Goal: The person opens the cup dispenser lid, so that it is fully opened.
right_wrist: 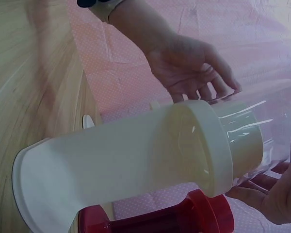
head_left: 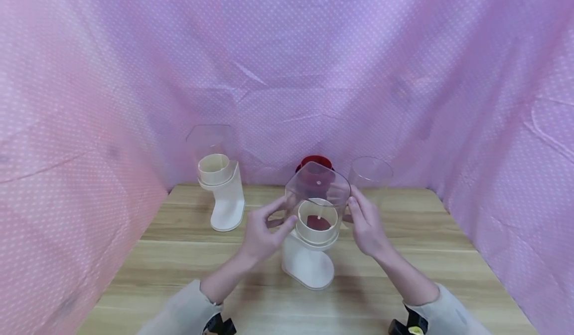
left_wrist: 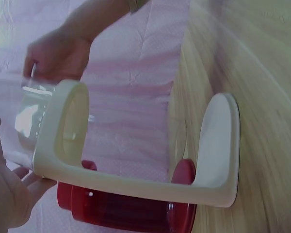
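Observation:
In the middle of the head view a white stand (head_left: 309, 267) rises from its flat foot to a cream ring-shaped holder (head_left: 317, 234). A clear plastic container (head_left: 293, 190) with a cornered rim stands upright around the cream collar at its top. My left hand (head_left: 264, 233) holds the container's left side, thumb in front and fingers behind. On the opposite side my right hand (head_left: 369, 228) grips it between thumb and fingers. The right wrist view shows the clear wall (right_wrist: 276, 114) overlapping the cream collar (right_wrist: 247, 145), with the fingertips of both hands at the wall.
Farther back on the left stands a similar white stand (head_left: 226, 208) carrying another clear container (head_left: 208, 135). Directly behind the held container is a red stand (head_left: 316, 159). A clear cylinder (head_left: 371, 168) stands at the back right. Pink dotted cloth (head_left: 287, 76) surrounds the wooden table (head_left: 179, 275).

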The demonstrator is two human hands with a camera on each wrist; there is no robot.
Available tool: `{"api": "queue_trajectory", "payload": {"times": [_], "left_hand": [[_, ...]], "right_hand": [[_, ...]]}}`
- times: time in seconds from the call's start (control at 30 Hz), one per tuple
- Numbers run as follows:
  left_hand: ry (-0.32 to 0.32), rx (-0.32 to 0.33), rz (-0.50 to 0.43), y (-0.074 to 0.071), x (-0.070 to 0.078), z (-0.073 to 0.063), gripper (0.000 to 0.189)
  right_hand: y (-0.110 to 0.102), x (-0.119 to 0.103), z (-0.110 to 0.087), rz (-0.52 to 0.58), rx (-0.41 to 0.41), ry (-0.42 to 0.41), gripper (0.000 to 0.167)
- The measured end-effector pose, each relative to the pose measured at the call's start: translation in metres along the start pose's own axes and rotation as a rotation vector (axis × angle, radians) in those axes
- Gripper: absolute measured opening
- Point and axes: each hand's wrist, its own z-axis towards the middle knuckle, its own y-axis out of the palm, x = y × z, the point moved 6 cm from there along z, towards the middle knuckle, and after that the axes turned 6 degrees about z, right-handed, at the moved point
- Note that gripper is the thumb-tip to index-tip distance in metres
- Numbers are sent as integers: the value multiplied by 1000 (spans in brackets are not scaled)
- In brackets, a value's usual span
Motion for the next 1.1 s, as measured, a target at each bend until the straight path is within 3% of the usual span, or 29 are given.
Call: {"api": "queue_trajectory", "payload": {"times": [0.1, 0.17, 0.3, 0.47, 0.7, 0.9, 1.1], "left_hand": [[22, 30, 19, 1, 3, -4, 45], [76, 33, -6, -1, 4, -3, 49], [189, -13, -117, -5, 1, 3, 57], [237, -41, -172, -6, -4, 6, 54], [243, 71, -118, 5, 4, -4, 52], [331, 182, -63, 10, 12, -14, 58], [371, 178, -107, 11, 6, -14, 62]], "right_hand": [[0, 2, 1, 10, -11, 11, 45], [-2, 3, 1, -5, 1, 16, 44], [-6, 1, -2, -35, 16, 26, 41], [-4, 0, -5, -43, -30, 48, 39], [-3, 2, -5, -62, -31, 26, 42], [-4, 4, -5, -69, -25, 1, 45], [-9, 2, -11, -48, -17, 15, 42]]}}
